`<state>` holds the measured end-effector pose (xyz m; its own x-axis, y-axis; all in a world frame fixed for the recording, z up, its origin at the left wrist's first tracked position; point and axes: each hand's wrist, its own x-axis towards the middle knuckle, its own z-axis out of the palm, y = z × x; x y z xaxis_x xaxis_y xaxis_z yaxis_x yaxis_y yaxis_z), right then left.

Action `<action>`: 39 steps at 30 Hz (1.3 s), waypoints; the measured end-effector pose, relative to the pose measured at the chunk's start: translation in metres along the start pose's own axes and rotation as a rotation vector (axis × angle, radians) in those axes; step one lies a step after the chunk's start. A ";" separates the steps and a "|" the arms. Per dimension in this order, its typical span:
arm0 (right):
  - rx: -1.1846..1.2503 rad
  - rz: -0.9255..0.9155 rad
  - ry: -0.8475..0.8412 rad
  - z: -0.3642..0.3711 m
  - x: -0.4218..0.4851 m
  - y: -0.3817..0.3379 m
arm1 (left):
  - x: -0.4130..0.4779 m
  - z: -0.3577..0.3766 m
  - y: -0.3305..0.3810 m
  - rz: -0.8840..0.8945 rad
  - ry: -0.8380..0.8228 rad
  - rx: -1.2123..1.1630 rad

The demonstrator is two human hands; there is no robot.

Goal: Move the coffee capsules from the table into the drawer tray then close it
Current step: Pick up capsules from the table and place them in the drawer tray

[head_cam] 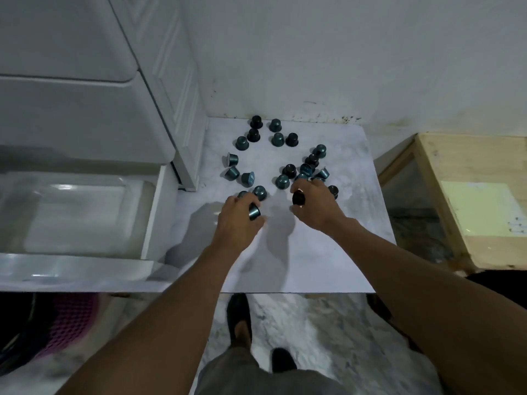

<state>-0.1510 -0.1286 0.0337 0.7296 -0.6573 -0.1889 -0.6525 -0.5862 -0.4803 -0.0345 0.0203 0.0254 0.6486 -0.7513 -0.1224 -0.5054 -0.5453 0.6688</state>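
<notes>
Grip | left hand: teal capsule | right hand: black capsule

Small cone-shaped coffee capsules, some teal and some black, are scattered over the far half of the pale marbled table. The far group stands rim-down, three teal ones at the left lie on their sides, and a tight cluster sits at the right. The left hand grips a teal capsule, and the right hand grips a black capsule. The glossy white drawer tray stands pulled open left of the table.
</notes>
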 end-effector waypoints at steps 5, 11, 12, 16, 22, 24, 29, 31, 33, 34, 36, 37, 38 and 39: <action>0.085 -0.075 0.080 -0.019 -0.027 -0.011 | -0.034 -0.019 0.019 -0.014 0.156 -0.071; 0.214 -0.211 0.146 -0.036 -0.056 -0.046 | -0.076 -0.062 0.031 -0.110 0.322 -0.133; 0.233 -0.232 0.143 -0.038 -0.060 -0.056 | -0.084 -0.071 0.030 -0.118 0.350 -0.140; 0.278 -0.347 0.121 -0.042 -0.074 -0.102 | -0.112 -0.111 0.023 -0.139 0.422 -0.053; 0.283 -0.478 0.104 -0.030 -0.086 -0.174 | -0.146 -0.170 0.001 -0.154 0.519 0.009; 0.319 -0.494 0.098 -0.022 -0.091 -0.199 | -0.155 -0.191 -0.014 -0.148 0.549 0.021; 0.340 -0.521 0.128 0.006 -0.096 -0.264 | -0.170 -0.246 -0.056 -0.110 0.530 0.049; 0.353 -0.510 0.148 0.021 -0.096 -0.290 | -0.176 -0.268 -0.075 -0.089 0.511 0.056; 0.346 -0.493 0.153 0.036 -0.097 -0.314 | -0.179 -0.289 -0.094 -0.076 0.492 0.056; 0.352 -0.483 0.145 0.044 -0.099 -0.325 | -0.181 -0.298 -0.104 -0.074 0.482 0.051; 0.379 -0.466 0.133 0.060 -0.099 -0.343 | -0.181 -0.315 -0.123 -0.061 0.460 0.054; 0.384 -0.456 0.131 0.067 -0.099 -0.350 | -0.180 -0.322 -0.132 -0.052 0.446 0.063; 0.375 -0.445 0.131 0.073 -0.097 -0.356 | -0.177 -0.330 -0.139 -0.044 0.429 0.070; 0.356 -0.435 0.129 0.078 -0.095 -0.362 | -0.174 -0.336 -0.147 -0.036 0.411 0.073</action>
<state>0.0318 0.1831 0.1583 0.8697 -0.4574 0.1857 -0.1729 -0.6346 -0.7533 0.1179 0.3558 0.1950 0.8325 -0.5280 0.1677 -0.5073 -0.6047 0.6140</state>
